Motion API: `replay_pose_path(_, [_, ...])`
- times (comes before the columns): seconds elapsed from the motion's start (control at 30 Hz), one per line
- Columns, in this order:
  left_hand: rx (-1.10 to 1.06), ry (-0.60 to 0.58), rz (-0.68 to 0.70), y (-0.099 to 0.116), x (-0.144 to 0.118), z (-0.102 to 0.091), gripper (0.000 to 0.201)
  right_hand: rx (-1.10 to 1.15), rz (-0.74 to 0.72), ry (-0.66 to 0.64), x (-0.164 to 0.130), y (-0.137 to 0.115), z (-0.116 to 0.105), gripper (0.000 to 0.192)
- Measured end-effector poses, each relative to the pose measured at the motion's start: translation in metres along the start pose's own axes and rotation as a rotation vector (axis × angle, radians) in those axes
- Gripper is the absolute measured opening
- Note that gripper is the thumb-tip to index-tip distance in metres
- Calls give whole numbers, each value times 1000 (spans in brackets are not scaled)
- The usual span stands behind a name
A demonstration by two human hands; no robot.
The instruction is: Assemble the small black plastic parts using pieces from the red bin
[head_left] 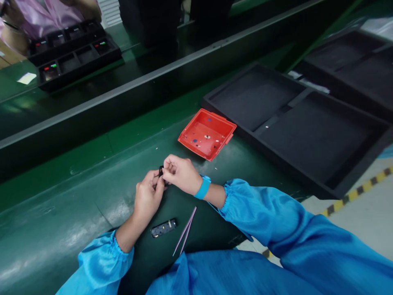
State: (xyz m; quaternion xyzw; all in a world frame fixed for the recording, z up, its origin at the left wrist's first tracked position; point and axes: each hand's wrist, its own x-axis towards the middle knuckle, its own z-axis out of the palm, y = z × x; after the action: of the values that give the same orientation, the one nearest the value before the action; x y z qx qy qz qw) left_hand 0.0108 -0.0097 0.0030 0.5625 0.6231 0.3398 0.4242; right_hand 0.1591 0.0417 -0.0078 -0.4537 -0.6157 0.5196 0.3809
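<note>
Green tabletop | left hand, right hand: fingers pinching small black part | risk: slip, part drops toward tweezers at 6 o'clock

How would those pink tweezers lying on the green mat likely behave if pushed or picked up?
The pink tweezers look thin and long, so probably very light and apt to slide or spin on the smooth green mat. Their two slim legs would likely flex when squeezed. Lying flat, they seem unlikely to roll.

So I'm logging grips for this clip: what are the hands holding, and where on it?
Both hands, left and right, pinch one small black part between their fingertips; which end each grips cannot be told.
</note>
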Motion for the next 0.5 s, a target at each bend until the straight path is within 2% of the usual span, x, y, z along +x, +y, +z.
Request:
replay_pose_path(0.13, [-299, -21, -103, -1, 5, 0, 40, 28, -47, 73, -5, -7, -3, 9])
replay_pose_path(0.23, [-431, -8, -162, -1, 8, 0, 51, -82, -182, 244, -3, -18, -29, 7])
replay_pose_path(0.3, [-469, -1, -183, 0, 10, 0, 53, -371, -267, 381, 3, -23, -56, 3])
replay_pose_path(0.37, [-477, 2, -191, 1, 10, 1, 53, -729, -262, 446, 12, -26, -81, 8])
replay_pose_path(0.43, [-476, 6, -190, 1, 10, 1, 54, -992, -218, 425, 19, -26, -98, 17])
replay_pose_path(0.5, [-473, 10, -189, 2, 9, 1, 55, -1125, -217, 362, 23, -24, -105, 27])
